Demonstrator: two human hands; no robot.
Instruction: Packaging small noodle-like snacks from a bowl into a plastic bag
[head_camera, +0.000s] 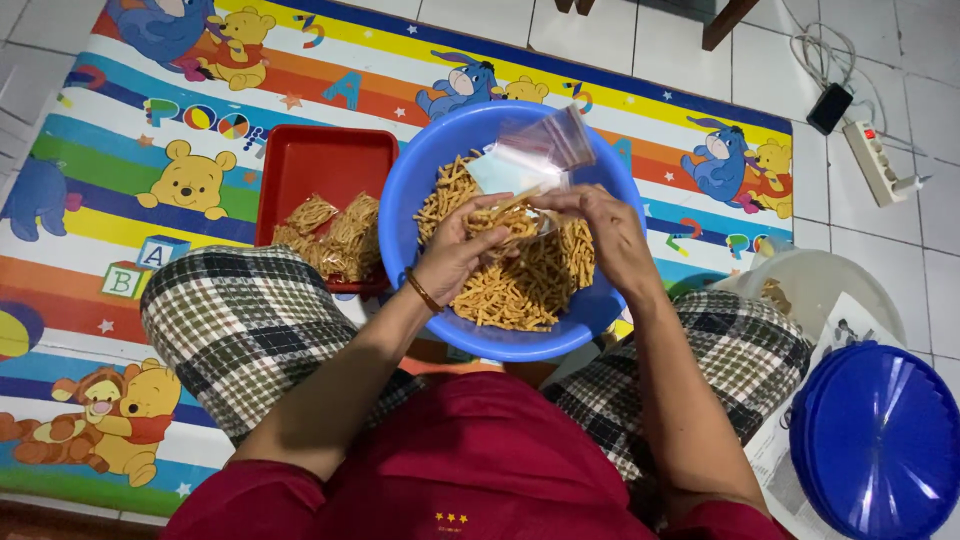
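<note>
A small clear plastic bag (525, 160) stands open over the round blue plastic basin (420, 180), its mouth held just above the heap of thin golden fried snack sticks (520, 285) that fills the basin's lower half. The right hand (600, 225) pinches the bag's lower edge between thumb and fingers, its back turned up and its wrist bent inward from the right knee. The left hand (460, 250), with a thin bracelet at the wrist, is cupped palm-up beside it, fingers curled around a small bunch of the sticks and touching the bag's mouth; how many sticks are already inside the bag is hard to make out. Both forearms reach forward from a dark red shirt over crossed legs in checked cloth. Left of the basin, touching its rim, a red square plastic tray (320, 160) holds filled packets of the same sticks. A blue round lid (880, 440) lies at the right, all on a colourful cartoon floor mat (120, 120).
</note>
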